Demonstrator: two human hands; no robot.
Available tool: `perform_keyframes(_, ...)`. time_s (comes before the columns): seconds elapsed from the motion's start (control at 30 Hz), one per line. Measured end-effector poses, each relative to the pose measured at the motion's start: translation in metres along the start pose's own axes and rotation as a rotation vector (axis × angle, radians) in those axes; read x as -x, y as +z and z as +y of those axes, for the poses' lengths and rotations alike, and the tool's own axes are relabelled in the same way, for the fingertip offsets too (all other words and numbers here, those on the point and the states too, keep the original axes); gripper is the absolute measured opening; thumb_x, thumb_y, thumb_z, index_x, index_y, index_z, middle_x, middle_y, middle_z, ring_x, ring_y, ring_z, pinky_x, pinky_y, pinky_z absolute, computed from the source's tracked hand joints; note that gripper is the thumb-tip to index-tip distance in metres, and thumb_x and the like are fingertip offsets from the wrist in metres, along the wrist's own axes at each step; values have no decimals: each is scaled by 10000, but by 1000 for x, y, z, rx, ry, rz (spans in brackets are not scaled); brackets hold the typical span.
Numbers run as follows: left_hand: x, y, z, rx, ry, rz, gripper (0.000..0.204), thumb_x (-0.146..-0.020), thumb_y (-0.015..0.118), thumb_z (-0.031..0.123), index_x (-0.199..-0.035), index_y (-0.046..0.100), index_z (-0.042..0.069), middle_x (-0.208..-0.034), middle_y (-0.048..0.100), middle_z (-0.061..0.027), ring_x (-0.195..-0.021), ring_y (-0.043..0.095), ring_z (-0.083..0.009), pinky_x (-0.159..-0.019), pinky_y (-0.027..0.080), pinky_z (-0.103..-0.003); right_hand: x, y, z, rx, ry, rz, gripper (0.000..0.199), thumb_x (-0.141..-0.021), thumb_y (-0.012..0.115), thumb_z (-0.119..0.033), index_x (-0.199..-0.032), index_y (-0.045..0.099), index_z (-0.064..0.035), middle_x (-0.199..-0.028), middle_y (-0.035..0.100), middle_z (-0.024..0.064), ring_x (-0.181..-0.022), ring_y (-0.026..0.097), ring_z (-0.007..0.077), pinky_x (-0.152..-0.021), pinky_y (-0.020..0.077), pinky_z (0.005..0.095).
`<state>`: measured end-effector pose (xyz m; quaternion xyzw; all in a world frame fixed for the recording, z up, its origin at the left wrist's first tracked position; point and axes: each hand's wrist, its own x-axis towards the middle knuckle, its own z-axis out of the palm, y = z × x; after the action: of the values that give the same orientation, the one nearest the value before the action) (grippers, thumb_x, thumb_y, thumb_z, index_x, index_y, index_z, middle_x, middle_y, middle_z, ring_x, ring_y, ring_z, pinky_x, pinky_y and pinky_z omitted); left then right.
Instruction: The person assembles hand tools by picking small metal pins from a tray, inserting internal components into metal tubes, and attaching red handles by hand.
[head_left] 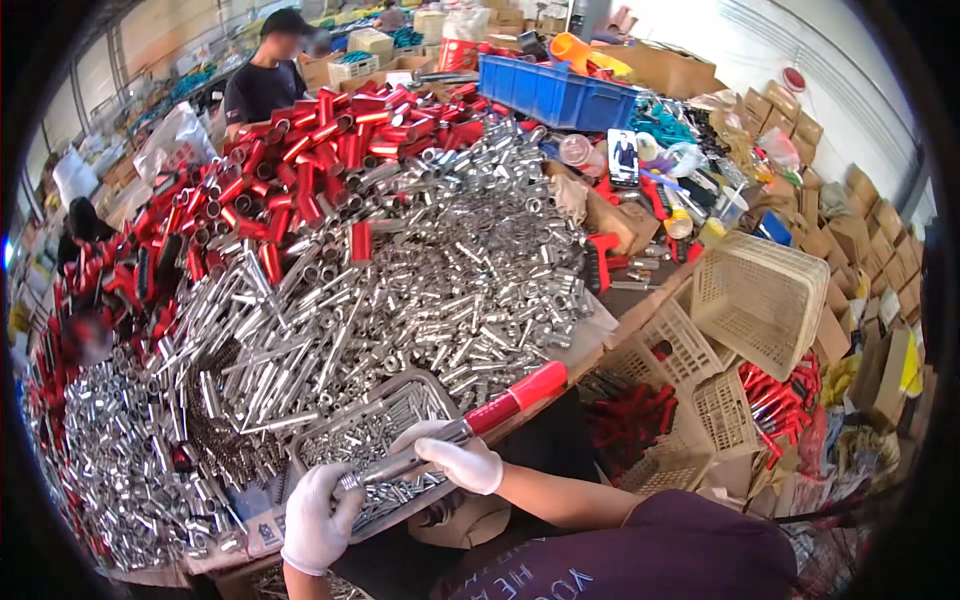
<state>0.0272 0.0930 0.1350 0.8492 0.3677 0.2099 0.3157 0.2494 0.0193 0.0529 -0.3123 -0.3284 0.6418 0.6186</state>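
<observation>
A long tool with a silver metal shaft and a glossy red cylindrical end (518, 397) slants across the front edge of the table. My right hand (458, 458), in a white glove, is wrapped round its silver middle, with the red end sticking out up and to the right. My left hand (318, 515), also gloved in white, closes on the tool's lower left end, where a ribbed silver piece shows at the fingertips. Below and behind the tool is a grey plastic tray (440, 383) of small silver metal parts, partly hidden by my hands.
Heaped silver rods and fittings (400, 290) cover the table, with red tubes (310, 150) piled behind. A blue crate (540, 95) and a propped phone (622, 160) stand farther back. Cream baskets (760, 300) are stacked at the right. Another person (265, 85) is across the pile.
</observation>
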Motion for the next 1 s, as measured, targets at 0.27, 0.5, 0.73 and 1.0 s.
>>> perform_keyframes(0.27,-5,25,25,-132,254,108,397,-697,750,47,-1066,605,65,-931,648,-149,-881,635,-350,-758,508,-403,3,1,-11,160,-27,-32,271,-870,735,-109,-1108,639,-19,-967,685,28,-902,644,101,-797,530,268)
perform_keyframes(0.5,-6,21,19,393,-339,-121,366,-782,590,-52,-1146,585,-13,-916,671,-180,-829,669,-239,-763,529,-372,4,5,-14,299,-106,3,288,-858,737,-96,-1105,622,-3,-987,688,52,-909,659,115,-809,525,273)
perform_keyframes(0.73,2,28,40,523,-250,14,586,-816,650,28,-1379,494,-17,-1112,633,-119,-1005,618,-204,-886,490,-325,28,4,-15,65,-57,149,257,-868,685,-57,-1106,606,3,-973,700,104,-855,679,156,-779,559,306)
perform_keyframes(1.0,-21,43,55,561,-368,-45,581,-833,605,17,-1398,477,-23,-1187,621,-145,-1093,598,-203,-970,460,-327,19,-5,-29,-111,-34,290,182,-905,648,-57,-1076,603,-14,-982,678,82,-856,682,167,-752,585,313)
